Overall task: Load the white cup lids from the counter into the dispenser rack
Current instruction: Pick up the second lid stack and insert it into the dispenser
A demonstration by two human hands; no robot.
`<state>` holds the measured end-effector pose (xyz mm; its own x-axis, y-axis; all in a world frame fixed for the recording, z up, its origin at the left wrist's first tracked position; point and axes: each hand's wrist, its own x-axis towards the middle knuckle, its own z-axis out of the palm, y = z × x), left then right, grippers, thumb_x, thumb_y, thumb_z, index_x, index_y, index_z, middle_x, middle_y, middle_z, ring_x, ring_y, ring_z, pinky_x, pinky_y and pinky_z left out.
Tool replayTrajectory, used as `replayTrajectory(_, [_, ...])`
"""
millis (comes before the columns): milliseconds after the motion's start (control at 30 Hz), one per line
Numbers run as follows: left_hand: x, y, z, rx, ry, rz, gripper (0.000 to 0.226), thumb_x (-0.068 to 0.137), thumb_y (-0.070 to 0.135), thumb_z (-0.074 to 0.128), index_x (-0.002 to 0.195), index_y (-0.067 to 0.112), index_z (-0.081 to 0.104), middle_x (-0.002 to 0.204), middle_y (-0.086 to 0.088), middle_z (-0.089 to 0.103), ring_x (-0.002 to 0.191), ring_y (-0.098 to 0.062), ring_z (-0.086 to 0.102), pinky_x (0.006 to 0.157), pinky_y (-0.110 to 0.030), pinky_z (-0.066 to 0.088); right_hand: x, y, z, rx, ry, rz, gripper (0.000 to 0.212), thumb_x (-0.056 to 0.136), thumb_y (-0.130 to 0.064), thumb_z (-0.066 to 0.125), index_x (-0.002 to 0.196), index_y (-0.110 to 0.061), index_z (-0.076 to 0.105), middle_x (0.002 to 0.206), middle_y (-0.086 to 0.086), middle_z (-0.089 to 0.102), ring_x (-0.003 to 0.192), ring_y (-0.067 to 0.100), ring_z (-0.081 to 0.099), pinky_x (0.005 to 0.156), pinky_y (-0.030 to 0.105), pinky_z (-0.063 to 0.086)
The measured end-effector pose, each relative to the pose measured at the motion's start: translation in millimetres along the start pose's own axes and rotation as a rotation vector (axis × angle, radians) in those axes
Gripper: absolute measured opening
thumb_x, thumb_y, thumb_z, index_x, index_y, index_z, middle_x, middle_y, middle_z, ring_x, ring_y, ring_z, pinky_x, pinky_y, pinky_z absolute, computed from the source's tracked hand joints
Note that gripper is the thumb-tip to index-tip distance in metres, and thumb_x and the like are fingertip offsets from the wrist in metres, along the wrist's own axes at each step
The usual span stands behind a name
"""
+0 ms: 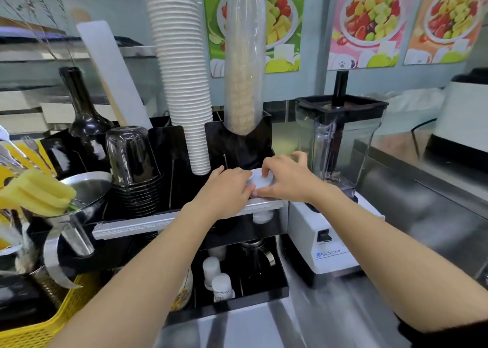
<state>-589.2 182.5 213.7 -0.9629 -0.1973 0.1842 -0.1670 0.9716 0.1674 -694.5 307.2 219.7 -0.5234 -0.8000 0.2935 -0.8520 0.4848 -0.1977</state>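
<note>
Lids (260, 182), a white stack, sit at our black rack's (239, 139) right end beside the blender (335, 147); our left hand (228, 189) and right hand (286, 180) clasp them from both sides.

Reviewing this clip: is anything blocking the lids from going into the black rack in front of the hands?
Nothing visible does. The left hand and right hand hold the white lids together at the dispenser rack, just right of the paper cup stack. The slot beneath is hidden by the hands.
</note>
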Motion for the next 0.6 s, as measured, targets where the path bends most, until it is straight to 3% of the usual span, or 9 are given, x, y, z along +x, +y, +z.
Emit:
replayTrajectory(133, [2.8,-1.9,4.6,0.012,0.019,0.015,0.025,0.095,0.028,0.034,0.102,0.011,0.051,0.101,-0.002,0.057,0.107,-0.022,0.052,0.115,-0.044,0.020,1.2,-0.7,-0.7,-0.068,-0.059,-0.003,0.047,0.078,-0.059,0.055,0.098,-0.016,0.054,0.122,-0.002,0.054,0.132,0.012,0.030,0.109,0.049,0.000])
replayTrajectory(233, [2.3,-3.0,7.9,0.011,0.051,0.024,0.038,0.096,0.030,0.034,0.127,0.012,0.046,0.128,-0.005,0.055,0.122,-0.022,0.046,0.115,-0.041,0.016,1.4,-0.6,0.7,-0.093,-0.099,-0.001,0.049,0.082,-0.059,0.050,0.107,-0.016,0.055,0.131,-0.001,0.052,0.140,0.011,0.019,0.109,0.050,0.001])
replayTrajectory(300, [0.2,-3.9,8.4,0.004,0.079,0.038,0.043,0.097,0.032,0.033,0.134,0.013,0.040,0.139,-0.003,0.048,0.129,-0.020,0.041,0.116,-0.039,0.013,0.1,-1.7,0.3,-0.084,-0.091,0.005,0.053,0.082,-0.059,0.050,0.114,-0.017,0.053,0.134,0.000,0.050,0.139,0.012,0.021,0.109,0.049,0.003])
replayTrajectory(433, [-7.6,-6.2,5.2,-0.007,0.129,0.060,0.048,0.096,0.035,0.034,0.139,0.013,0.034,0.147,-0.003,0.039,0.137,-0.016,0.032,0.117,-0.035,0.009,-5.8,-7.2,-2.7,-0.030,-0.014,-0.018,0.063,0.081,-0.054,0.055,0.131,-0.017,0.043,0.135,-0.001,0.049,0.129,0.014,0.037,0.111,0.043,0.008])
replayTrajectory(600, [-35.6,-18.6,-10.0,-0.024,0.227,0.054,0.058,0.093,0.046,0.037,0.142,0.015,0.029,0.151,-0.003,0.033,0.139,-0.017,0.027,0.116,-0.034,0.012,-17.1,-28.4,-6.4,0.092,0.043,-0.089,0.077,0.080,-0.052,0.059,0.143,-0.021,0.027,0.149,-0.003,0.036,0.136,0.013,0.027,0.109,0.032,0.007])
